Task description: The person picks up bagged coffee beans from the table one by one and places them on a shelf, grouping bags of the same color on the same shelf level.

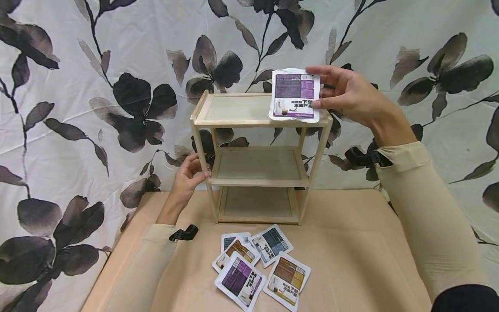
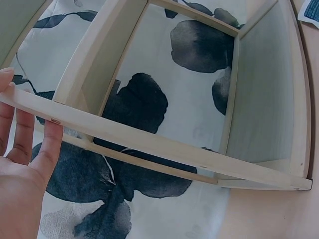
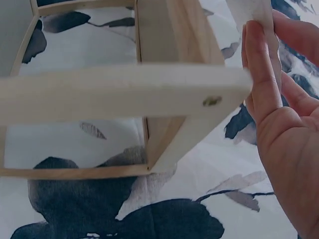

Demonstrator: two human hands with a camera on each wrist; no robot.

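Note:
A small three-tier wooden shelf [image 1: 257, 178] stands on the table. My left hand [image 1: 186, 181] grips its left front post at about middle-tier height; in the left wrist view the thumb lies on one side of the post [image 2: 149, 137] and the fingers [image 2: 50, 142] on the other. My right hand [image 1: 347, 93] pinches a purple-and-white flat sachet [image 1: 295, 93] by its right edge, upright with its printed face toward me. The sachet overlaps the right part of the top tier [image 1: 234, 108] in the head view. In the right wrist view the sachet [image 3: 259, 12] shows nearly edge-on between thumb and fingers.
On the table [image 1: 343, 242] before the shelf lie several similar sachets: a purple one [image 1: 240, 281] in front, a brown one [image 1: 287, 279] beside it, another brown one [image 1: 237, 253] and a blue-grey one [image 1: 271, 245] behind. A flower-patterned cloth [image 1: 132, 52] hangs behind the shelf.

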